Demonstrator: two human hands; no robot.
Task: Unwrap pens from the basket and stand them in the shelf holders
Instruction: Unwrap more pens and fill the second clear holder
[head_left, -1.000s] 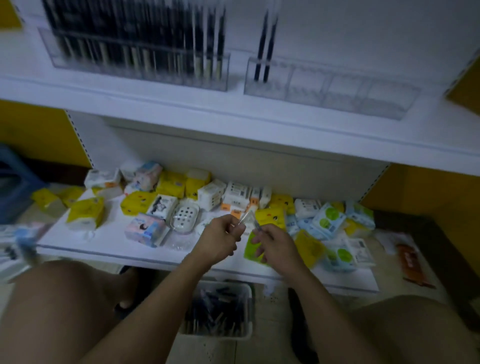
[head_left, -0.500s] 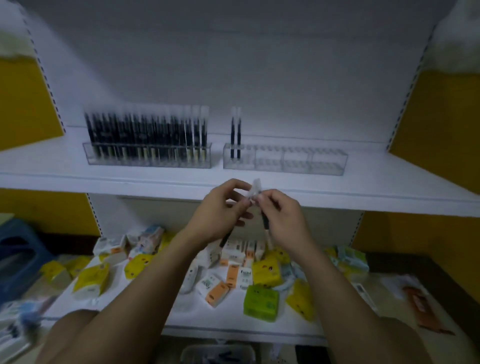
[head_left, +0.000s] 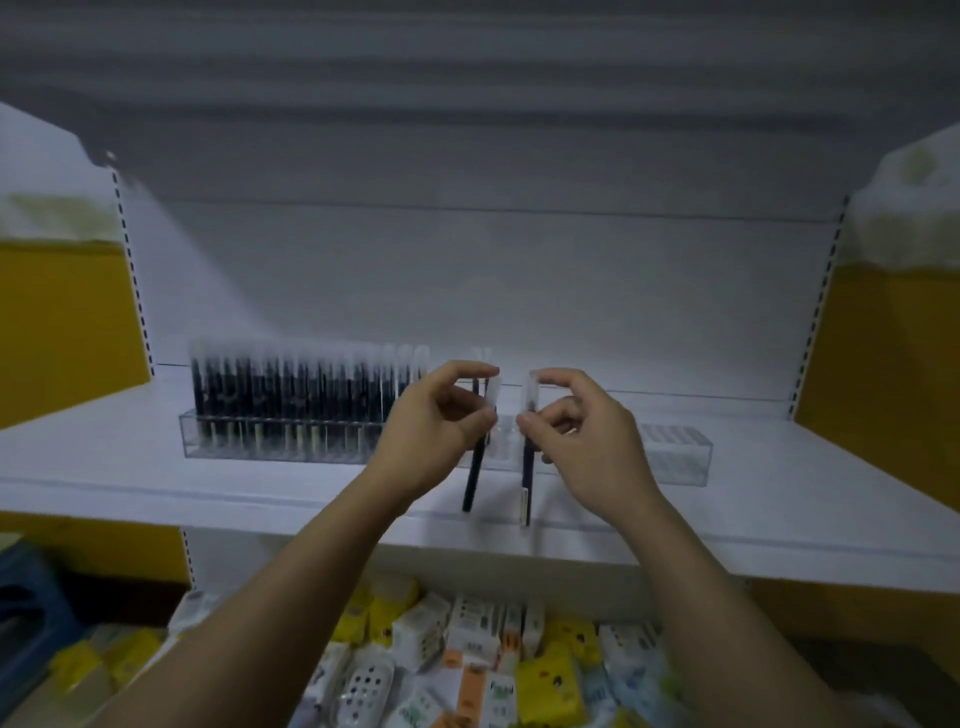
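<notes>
Two pens (head_left: 526, 483) await placing: left hand (head_left: 431, 431) pinches one, right hand (head_left: 587, 441) the other; next, lower tips into clear holder (head_left: 675, 462).

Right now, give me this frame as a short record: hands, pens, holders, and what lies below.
left hand: pinches dark pen with pale cap, near upright
right hand: pinches second dark pale-capped pen, upright
long clear plastic holder: packed with dark pens
second clear plastic holder: partly behind hands, no pens at visible right end
small yellow and white packets: heaped below the white shelf
</notes>
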